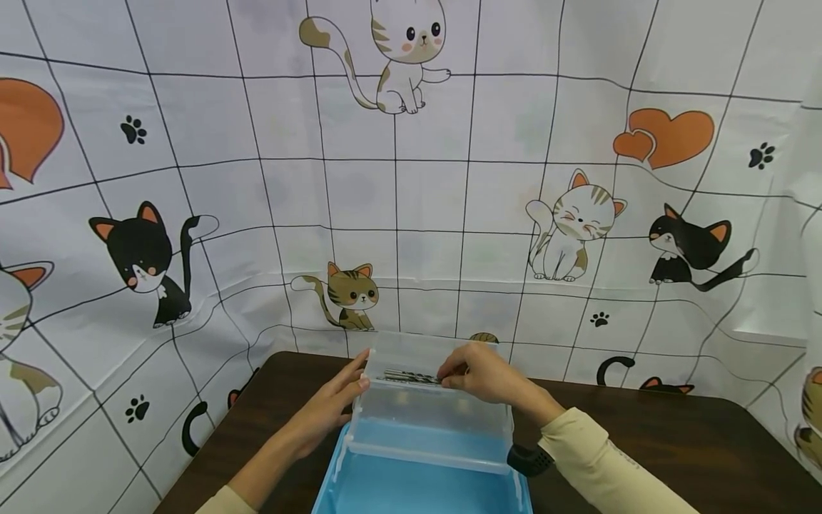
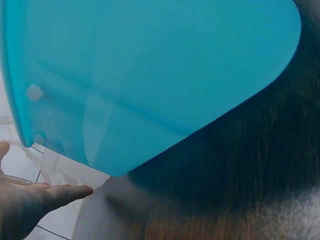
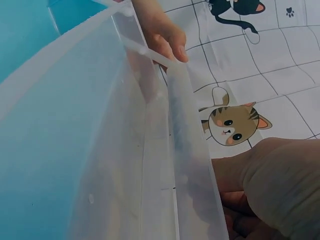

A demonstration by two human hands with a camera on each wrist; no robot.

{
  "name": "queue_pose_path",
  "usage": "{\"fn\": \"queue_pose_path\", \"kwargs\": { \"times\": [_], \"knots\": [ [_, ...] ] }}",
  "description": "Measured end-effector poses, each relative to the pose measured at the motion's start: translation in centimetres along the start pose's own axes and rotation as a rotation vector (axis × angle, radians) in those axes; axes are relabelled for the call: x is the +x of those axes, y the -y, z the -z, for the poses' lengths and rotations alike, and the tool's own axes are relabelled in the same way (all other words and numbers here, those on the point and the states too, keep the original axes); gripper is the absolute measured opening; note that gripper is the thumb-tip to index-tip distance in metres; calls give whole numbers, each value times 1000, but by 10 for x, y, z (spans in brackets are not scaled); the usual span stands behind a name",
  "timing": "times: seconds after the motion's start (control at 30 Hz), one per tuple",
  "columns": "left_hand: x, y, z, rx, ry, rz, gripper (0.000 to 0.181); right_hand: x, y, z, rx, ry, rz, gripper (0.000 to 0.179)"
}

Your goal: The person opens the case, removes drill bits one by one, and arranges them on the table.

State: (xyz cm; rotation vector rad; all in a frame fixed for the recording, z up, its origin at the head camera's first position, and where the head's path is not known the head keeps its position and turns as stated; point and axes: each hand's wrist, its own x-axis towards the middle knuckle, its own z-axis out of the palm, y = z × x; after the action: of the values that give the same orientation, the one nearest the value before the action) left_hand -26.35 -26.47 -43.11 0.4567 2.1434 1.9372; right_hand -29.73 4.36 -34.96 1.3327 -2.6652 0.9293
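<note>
A blue plastic box (image 1: 411, 492) stands on the dark table, with a translucent plastic tray (image 1: 430, 414) raised at its far side. Several metal drill bits (image 1: 411, 376) lie side by side in the tray's upper part. My right hand (image 1: 484, 371) reaches over from the right, its curled fingertips pinching the right ends of the bits. At the tray's left edge, my left hand (image 1: 321, 407) touches the side with fingers extended. Seen from the right wrist, the tray wall (image 3: 195, 150) hides part of the right fingers; the bits show only as a dark blur through it.
The dark wooden table (image 1: 616, 450) extends to both sides of the box. Behind it hangs a white sheet (image 1: 424, 193) with grid lines and printed cats. A black band (image 1: 529, 459) is on the right wrist, below a pale yellow sleeve (image 1: 604, 457).
</note>
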Motion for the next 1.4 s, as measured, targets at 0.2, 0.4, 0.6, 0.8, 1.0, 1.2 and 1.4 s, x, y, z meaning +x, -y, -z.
{"fn": "queue_pose_path", "kwargs": {
  "times": [0.2, 0.4, 0.6, 0.8, 1.0, 1.2, 1.4],
  "knots": [
    [0, 1, -2, -3, 12, 3, 51, -5, -6, 2, 77, 8, -31, 14],
    [0, 0, -4, 0, 22, 7, 52, -9, -8, 5, 120, -20, -72, 13],
    [1, 2, -5, 0, 9, 10, 52, -15, 1, 13, 192, -68, -113, 12],
    [2, 4, -7, 5, -2, 1, 51, -24, -12, 12, 224, -79, -146, 11],
    [2, 5, -6, 11, -14, -6, 50, -31, -26, 14, 261, -134, -224, 14],
    [2, 6, -3, 14, -28, -11, 50, -42, -33, 26, 307, -180, -267, 23],
    [1, 6, -1, 15, -36, -12, 49, -57, -39, 39, 359, -239, -273, 29]
  ]
}}
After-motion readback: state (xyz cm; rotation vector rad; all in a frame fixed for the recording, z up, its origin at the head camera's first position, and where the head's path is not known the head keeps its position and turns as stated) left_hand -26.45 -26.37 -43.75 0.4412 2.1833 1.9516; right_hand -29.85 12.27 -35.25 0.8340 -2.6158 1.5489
